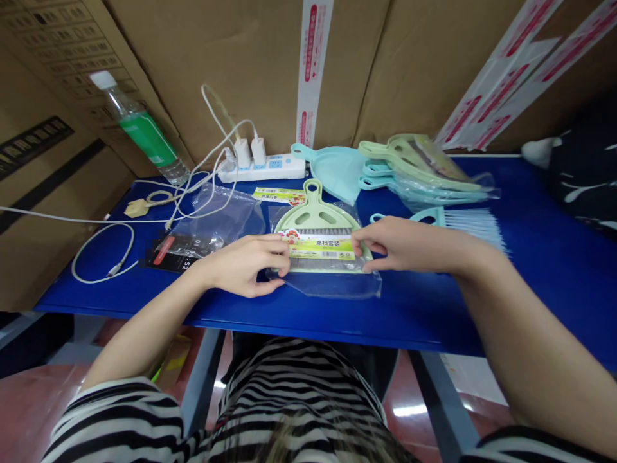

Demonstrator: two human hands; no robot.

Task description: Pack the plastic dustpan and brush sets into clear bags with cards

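A light green dustpan (315,215) lies on the blue table with a grey-bristled brush (318,263) in its pan. A yellow and white label card (332,244) lies across both. A clear plastic bag (332,286) is around the set, its loose end toward me. At the set's left edge my left hand (245,263) is closed on the bag, thumb below and fingers curled over. My right hand (409,245) pinches the bag at the right edge, beside the card's end. What lies beneath the fingertips is partly hidden.
Behind are a blue dustpan (335,168), bagged dustpans (429,167), a blue brush (475,225) and another card (277,195). A power strip (284,167), white cables (186,193), a phone (176,253) and a bottle (149,138) stand left. Cardboard (241,58) walls the back.
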